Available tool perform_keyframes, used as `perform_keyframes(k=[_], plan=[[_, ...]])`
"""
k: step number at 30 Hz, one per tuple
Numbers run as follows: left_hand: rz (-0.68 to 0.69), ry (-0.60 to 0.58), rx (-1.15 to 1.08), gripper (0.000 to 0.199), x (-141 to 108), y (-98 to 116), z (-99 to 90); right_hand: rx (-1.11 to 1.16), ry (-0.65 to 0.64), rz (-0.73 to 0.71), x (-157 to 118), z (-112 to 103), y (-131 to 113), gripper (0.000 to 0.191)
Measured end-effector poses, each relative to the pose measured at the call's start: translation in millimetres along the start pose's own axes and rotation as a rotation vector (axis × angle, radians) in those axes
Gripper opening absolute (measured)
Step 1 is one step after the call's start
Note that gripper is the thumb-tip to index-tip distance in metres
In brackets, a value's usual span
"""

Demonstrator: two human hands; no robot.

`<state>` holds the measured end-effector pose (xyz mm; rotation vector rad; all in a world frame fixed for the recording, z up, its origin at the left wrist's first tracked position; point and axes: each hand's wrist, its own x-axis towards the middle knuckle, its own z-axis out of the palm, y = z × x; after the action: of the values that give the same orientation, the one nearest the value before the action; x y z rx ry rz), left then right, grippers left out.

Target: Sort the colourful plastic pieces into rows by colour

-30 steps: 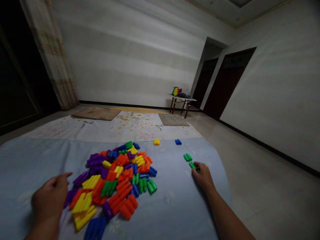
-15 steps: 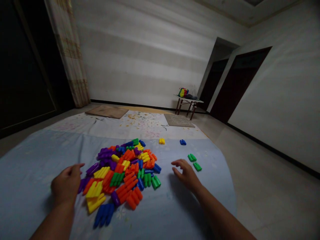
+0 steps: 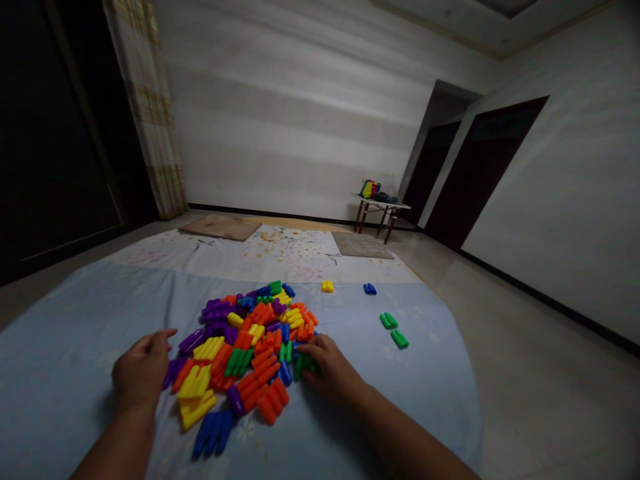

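Observation:
A heap of plastic bullet-shaped building blocks [image 3: 253,373] in orange, yellow, purple, blue and green lies on the blue tablecloth. My right hand [image 3: 330,370] is at the heap's right edge, thumb and forefinger apart around a green block [image 3: 304,365] that it partly covers. Whether the fingers press on this block is unclear. To the left of the heap rests my left hand [image 3: 143,370], its forefinger pointing toward a purple block [image 3: 191,341]. The other left fingers curl partly out of sight; no block shows in them.
Apart from the heap lie a yellow block [image 3: 327,287], a blue block [image 3: 370,289] and two green blocks [image 3: 389,321]. Two flat boards [image 3: 223,227] lie at the table's far end. Beyond stands a small table [image 3: 383,200] with a colourful bag on it.
My right hand has moved left from the bare cloth to the heap's edge and now covers part of the green blocks. My left hand stays beside the heap. The view has shifted slightly.

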<state>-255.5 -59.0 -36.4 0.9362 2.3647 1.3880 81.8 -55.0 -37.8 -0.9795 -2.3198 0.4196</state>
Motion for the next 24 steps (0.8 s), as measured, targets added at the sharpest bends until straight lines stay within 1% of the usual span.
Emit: perform_keyframes(k=[4,6,9,11,12,14,16,18,20,22,24], plan=[[-0.015,-0.014,0.002,0.041,-3.4,4.4,-2.5,0.133,0.012,0.068,-5.2,-11.6,4.2,0.03],[-0.024,-0.011,-0.005,0.041,-4.8,6.5,-3.4,0.139,0.071,0.093,-7.4,-21.6,8.5,0.024],[-0.03,-0.013,-0.004,0.041,-6.1,8.9,-4.0,0.04,0.203,0.144,-11.1,-37.5,19.0,0.022],[-0.042,-0.011,-0.015,0.041,-6.8,9.5,-3.9,-0.068,0.255,0.184,-14.9,-45.6,27.1,0.022],[-0.044,-0.012,-0.02,0.041,-7.3,9.7,-3.8,-0.115,0.249,0.206,-17.2,-48.4,30.8,0.022],[-0.027,-0.002,-0.022,0.042,-8.6,10.1,-3.9,-0.166,0.182,0.26,-22.4,-51.8,36.4,0.022],[-0.011,0.002,-0.02,0.044,-10.1,11.1,-4.2,-0.154,0.082,0.304,-27.1,-53.2,39.5,0.022],[-0.015,0.01,-0.026,0.046,-10.9,11.9,-4.6,-0.115,0.014,0.335,-30.0,-53.8,40.9,0.021],[-0.023,0.008,-0.015,0.045,-9.5,10.6,-4.1,-0.092,0.012,0.364,-31.0,-54.0,41.2,0.023],[-0.006,0.02,0.013,0.042,-4.9,5.0,-1.6,-0.096,0.044,0.394,-30.4,-53.5,40.8,0.025],[0.047,0.047,0.052,0.042,2.4,-5.2,2.8,-0.111,0.054,0.409,-29.3,-52.0,40.3,0.023]])
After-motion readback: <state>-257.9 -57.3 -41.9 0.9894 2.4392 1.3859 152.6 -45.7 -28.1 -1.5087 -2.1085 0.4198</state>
